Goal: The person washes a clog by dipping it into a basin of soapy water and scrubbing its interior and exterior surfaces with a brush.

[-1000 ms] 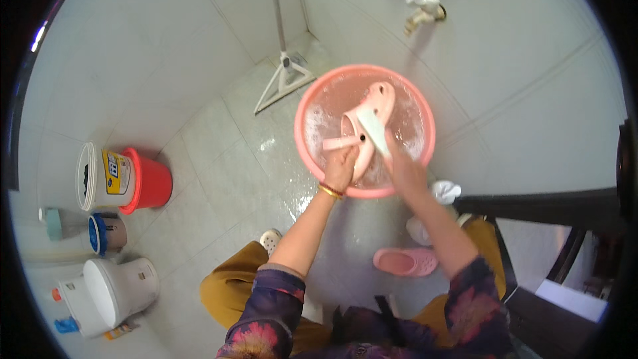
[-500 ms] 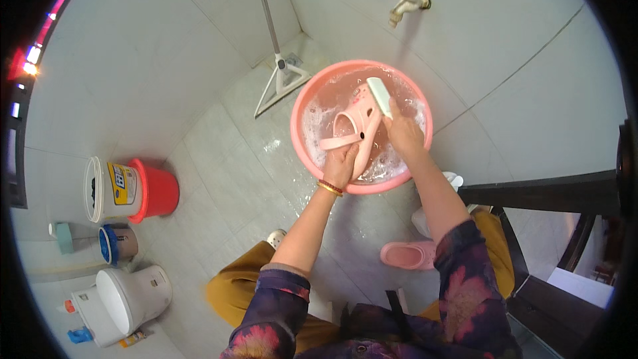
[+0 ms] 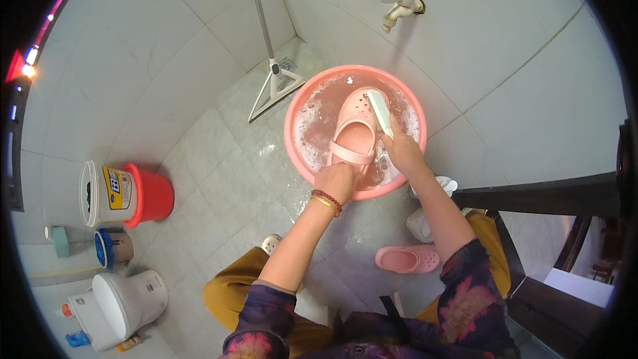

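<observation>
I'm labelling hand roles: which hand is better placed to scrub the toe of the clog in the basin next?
Right, I'd judge. The right hand holds a white brush-like tool at the toe of the pink clog; the left hand is occupied gripping the heel end.

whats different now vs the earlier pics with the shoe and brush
The pink clog has been turned from showing its side to showing its top opening. The white brush has moved from the clog's side to its toe. Nothing was let go: the left hand keeps the heel end, the right hand the brush. The clog stays over the basin.
</observation>
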`<state>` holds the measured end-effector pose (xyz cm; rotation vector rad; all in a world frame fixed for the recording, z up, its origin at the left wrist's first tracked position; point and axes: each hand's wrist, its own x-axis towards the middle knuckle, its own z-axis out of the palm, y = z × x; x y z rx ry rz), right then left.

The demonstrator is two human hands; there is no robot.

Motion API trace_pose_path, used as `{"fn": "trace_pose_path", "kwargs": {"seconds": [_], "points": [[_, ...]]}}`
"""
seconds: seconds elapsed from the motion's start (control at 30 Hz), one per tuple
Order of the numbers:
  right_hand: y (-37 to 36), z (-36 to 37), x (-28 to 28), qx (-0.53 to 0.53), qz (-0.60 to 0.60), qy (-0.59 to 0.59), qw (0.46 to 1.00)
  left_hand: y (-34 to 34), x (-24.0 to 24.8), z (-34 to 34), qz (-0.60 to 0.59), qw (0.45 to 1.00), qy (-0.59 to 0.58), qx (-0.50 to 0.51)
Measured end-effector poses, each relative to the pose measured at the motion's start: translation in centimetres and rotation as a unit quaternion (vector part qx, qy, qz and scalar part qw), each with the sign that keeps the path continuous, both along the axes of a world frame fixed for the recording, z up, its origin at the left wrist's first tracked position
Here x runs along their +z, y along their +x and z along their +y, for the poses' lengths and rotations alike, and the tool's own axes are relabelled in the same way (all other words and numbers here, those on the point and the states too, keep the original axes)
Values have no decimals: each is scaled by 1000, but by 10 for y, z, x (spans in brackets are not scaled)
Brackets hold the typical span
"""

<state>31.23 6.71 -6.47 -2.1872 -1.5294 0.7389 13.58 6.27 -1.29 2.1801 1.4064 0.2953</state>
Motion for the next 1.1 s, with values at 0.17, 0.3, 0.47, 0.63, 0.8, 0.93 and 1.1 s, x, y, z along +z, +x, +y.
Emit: {"fn": "trace_pose_path", "kwargs": {"seconds": [0.17,0.3,0.47,0.63,0.8,0.93,1.1], "points": [[-9,-10,7,-3,29,-19,999,14,16,31,-351,924,-64,136],[-13,-8,-1,14,22,13,1000,39,-29,64,-357,847,-300,255],[-10,-3,7,3,23,-63,998,67,-79,66,-471,702,-350,403],[-8,3,-8,15,1,-61,998,62,-117,79,-663,577,-292,377],[-17,6,-2,12,26,-151,988,45,-124,82,-504,697,-400,317],[-27,5,-13,-6,47,-97,994,37,-129,79,-364,829,-297,302],[-34,-8,-22,53,74,50,995,27,-93,89,-194,917,-264,227]]}}
